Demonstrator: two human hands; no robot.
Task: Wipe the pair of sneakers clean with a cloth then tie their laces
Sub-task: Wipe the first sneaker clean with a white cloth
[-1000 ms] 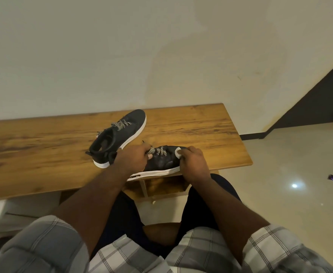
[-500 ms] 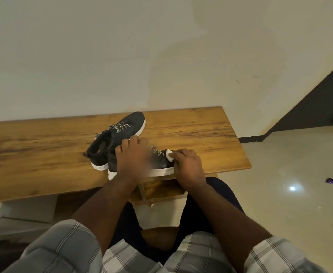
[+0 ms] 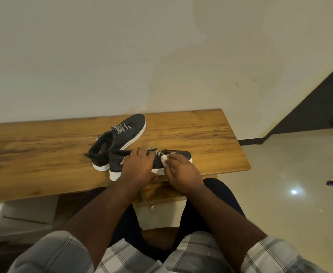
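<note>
Looks like you're sitting in somebody's home, probably an entryway or hallway. You've got a low wood-grain bench (image 3: 191, 131) pushed against a plain cream painted wall (image 3: 122, 56), with scuffs and faint patchy marks on it like a lived-in house. The floor (image 3: 289, 174) is glossy pale tile bouncing back a ceiling light, and a dark skirting strip (image 3: 252, 141) runs along the bottom of the wall toward a dark doorway or panel on your right. There's a little purple wrapper (image 3: 331, 183) on the tiles.
</note>
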